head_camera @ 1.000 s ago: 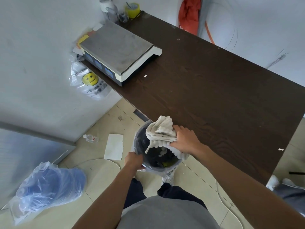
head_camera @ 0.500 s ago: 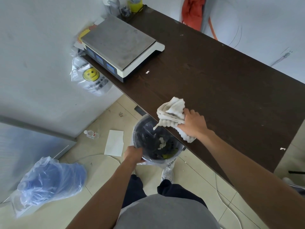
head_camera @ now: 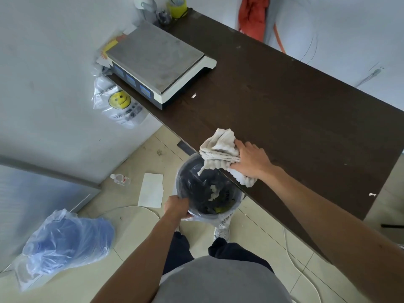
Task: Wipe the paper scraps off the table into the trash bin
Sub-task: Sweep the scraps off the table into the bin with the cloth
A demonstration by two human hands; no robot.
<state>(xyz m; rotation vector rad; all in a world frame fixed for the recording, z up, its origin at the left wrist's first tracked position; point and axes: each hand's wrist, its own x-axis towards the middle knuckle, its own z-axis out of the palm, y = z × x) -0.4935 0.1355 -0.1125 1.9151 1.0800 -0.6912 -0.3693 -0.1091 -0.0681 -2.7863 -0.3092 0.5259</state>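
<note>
The trash bin (head_camera: 207,193) is a round dark pail lined with a clear plastic bag, held just under the near edge of the dark wooden table (head_camera: 295,110). White paper scraps (head_camera: 213,192) lie clumped inside it on dark rubbish. The left hand (head_camera: 176,207) is clenched on the bin's near rim, fingers curled over the bag's edge. Just beyond the bin, the right hand (head_camera: 251,160) presses a crumpled off-white rag (head_camera: 220,147) against the table's edge, fingers spread across the cloth; one corner of the rag dangles over the bin's mouth. Two small white scraps remain on the tabletop: one (head_camera: 372,194) right of the bin near the table's end, one (head_camera: 193,96) farther off beside the single weighing scale (head_camera: 157,60).
</note>
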